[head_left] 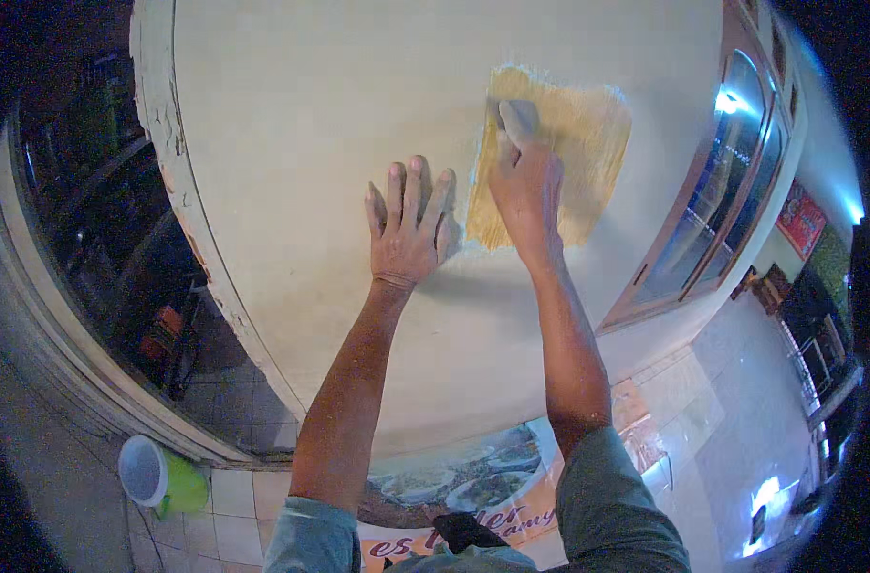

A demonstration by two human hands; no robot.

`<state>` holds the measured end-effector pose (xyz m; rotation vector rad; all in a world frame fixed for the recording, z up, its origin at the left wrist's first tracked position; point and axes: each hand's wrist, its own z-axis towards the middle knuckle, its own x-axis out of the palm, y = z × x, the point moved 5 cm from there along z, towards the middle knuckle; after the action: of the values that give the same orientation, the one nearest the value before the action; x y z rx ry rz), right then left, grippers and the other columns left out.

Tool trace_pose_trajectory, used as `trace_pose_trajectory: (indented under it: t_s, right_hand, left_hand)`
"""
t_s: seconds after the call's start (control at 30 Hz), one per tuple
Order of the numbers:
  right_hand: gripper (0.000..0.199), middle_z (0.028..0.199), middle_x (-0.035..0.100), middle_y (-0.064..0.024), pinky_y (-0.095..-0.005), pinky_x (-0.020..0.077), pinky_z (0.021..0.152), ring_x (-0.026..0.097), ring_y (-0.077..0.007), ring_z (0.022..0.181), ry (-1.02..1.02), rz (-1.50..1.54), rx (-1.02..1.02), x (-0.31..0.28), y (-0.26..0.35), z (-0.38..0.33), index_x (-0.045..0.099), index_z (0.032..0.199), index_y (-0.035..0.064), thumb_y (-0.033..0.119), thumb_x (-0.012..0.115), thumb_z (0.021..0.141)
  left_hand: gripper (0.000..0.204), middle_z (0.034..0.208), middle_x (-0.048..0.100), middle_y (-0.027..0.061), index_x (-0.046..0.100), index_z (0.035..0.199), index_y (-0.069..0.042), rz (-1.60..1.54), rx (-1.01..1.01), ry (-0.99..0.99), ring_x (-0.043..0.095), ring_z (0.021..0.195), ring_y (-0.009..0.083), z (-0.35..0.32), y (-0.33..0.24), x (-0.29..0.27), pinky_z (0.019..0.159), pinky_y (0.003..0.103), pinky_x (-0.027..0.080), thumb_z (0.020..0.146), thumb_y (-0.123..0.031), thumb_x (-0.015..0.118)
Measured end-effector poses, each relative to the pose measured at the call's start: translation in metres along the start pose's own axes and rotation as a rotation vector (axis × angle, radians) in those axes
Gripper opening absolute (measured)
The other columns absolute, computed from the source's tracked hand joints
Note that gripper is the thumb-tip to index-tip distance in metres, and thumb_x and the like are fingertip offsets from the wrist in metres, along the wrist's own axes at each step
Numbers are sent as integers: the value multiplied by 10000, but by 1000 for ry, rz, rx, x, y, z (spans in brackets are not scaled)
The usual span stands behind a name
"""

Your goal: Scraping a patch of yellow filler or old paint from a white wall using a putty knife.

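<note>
The left hand (408, 229) lies flat, fingers spread, on the pale cream plastered wall (301, 124); just beside it the right hand (527, 186) has its grip closed round a small pale-handled tool (519, 119), pressed on the rough yellow rectangular patch (587, 143); a green bucket (163, 475) stands on the tiled floor (234, 492).
</note>
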<state>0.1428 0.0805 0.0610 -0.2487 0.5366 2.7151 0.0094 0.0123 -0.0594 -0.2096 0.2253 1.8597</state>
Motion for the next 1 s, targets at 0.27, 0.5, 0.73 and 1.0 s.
trace_pose_trajectory:
  t_s: [0.27, 0.5, 0.73, 1.0]
  right_hand:
    - [311, 975, 702, -275, -509, 540, 826, 676, -465, 947, -13, 30, 29, -16, 23, 28, 673, 1152, -37, 96, 590, 884]
    - [265, 911, 688, -302, -529, 530, 779, 679, -466, 908, 23, -35, 44, -9, 10, 25, 686, 1025, -54, 118, 635, 830]
    - [229, 854, 691, -296, -537, 526, 769, 686, -458, 880, -64, 10, -11, -4, 3, 17, 702, 904, -63, 136, 647, 803]
    - [415, 842, 673, -285, -439, 530, 717, 704, -409, 825, -2, -42, 56, -13, 15, 34, 672, 1285, 103, 94, 558, 887]
  left_hand:
    - [665, 1633, 260, 122, 375, 1545, -291, -11, 10, 14, 208, 1514, 339, 2, 1, -4, 1153, 654, 214, 917, -395, 569]
    - [637, 1640, 219, 165, 395, 1538, -250, -48, 33, 18, 179, 1509, 402, -2, -4, 4, 1171, 663, 153, 937, -385, 556]
    - [627, 1639, 228, 162, 412, 1530, -263, 1, 41, -15, 185, 1510, 391, 0, -2, 2, 1176, 656, 147, 930, -375, 551]
    - [647, 1639, 249, 124, 385, 1540, -301, 1, 16, -8, 244, 1501, 347, 2, 1, -3, 1131, 651, 248, 926, -393, 569]
